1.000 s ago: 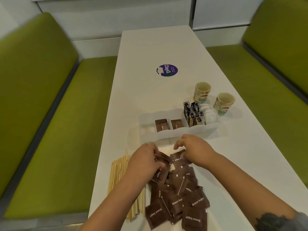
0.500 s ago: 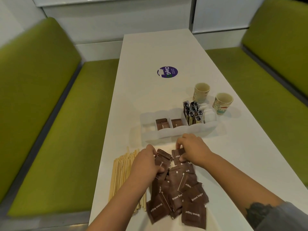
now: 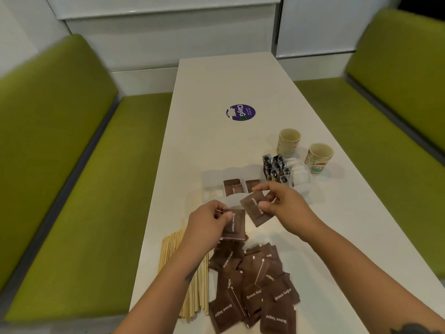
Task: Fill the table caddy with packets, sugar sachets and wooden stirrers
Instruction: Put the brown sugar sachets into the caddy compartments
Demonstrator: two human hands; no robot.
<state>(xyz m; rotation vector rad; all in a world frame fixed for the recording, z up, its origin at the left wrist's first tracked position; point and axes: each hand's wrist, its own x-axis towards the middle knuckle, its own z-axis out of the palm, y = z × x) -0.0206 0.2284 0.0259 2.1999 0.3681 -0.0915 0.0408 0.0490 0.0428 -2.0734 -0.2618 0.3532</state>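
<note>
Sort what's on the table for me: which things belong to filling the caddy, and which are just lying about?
Job:
caddy
brown sugar sachets pile
sachet in left hand
sachet in right hand
wooden stirrers
dark packets in caddy

Lying about:
two paper cups
round purple sticker

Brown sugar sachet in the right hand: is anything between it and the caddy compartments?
Nothing visible. The sachet in the right hand hangs just in front of the caddy, its brown-sachet compartments open-topped.
</note>
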